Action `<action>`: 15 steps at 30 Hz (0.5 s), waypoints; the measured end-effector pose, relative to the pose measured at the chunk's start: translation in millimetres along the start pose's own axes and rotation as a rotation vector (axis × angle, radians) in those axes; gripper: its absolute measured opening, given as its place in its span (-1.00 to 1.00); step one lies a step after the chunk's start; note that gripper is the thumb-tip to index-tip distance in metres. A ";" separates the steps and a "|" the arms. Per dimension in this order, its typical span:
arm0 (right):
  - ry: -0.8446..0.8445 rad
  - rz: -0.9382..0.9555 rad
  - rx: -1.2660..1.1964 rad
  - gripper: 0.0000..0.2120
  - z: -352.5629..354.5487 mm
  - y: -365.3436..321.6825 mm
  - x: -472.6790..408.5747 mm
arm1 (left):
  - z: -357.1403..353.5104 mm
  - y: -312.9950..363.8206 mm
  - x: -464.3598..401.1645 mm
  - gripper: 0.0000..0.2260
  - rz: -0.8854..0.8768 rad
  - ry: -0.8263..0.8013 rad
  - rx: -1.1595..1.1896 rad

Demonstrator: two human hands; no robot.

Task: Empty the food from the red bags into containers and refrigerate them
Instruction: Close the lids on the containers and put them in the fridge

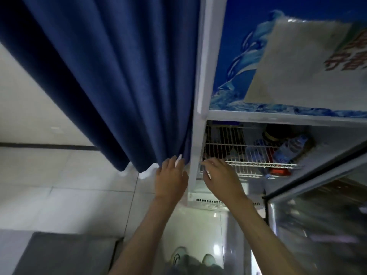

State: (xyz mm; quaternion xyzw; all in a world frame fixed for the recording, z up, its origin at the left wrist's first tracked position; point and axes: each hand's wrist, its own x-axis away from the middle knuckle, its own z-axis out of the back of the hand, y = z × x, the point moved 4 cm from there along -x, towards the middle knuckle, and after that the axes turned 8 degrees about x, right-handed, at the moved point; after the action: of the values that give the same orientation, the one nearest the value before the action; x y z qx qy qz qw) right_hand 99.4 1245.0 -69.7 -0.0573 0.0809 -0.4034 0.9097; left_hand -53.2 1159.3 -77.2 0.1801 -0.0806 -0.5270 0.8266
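Note:
The fridge (pixel 200 80) stands open, its white frame post between my two hands. My left hand (pixel 170 175) reaches up outside the post with fingers straight against the hem of the blue curtain (pixel 111 76); a small white sliver shows at its fingertips. My right hand (pixel 220 175) is inside the opening at the front edge of the white wire shelf (pixel 248 163). Its fingers are blurred, and something small and pale sits under them. Neither a red bag nor a food container is in view.
Water bottles (pixel 288 149), a dark jar and a red packet lie on the wire shelf. The glass fridge door (pixel 317 215) hangs open at the right. A white sack with red print (pixel 309 62) lies on top. Tiled floor and a grey mat (pixel 65 253) are at the left.

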 end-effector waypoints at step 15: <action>-0.151 0.559 -0.094 -0.76 -8.6 -195.0 44.2 | 94.8 -138.5 231.6 -0.73 0.558 0.205 -0.175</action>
State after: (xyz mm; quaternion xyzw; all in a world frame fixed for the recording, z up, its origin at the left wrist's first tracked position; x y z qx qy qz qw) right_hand -14.3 1081.6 -49.6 -0.1047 0.0443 -0.1276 0.9853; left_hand -100.5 878.1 -55.8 0.1311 0.0025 -0.2637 0.9557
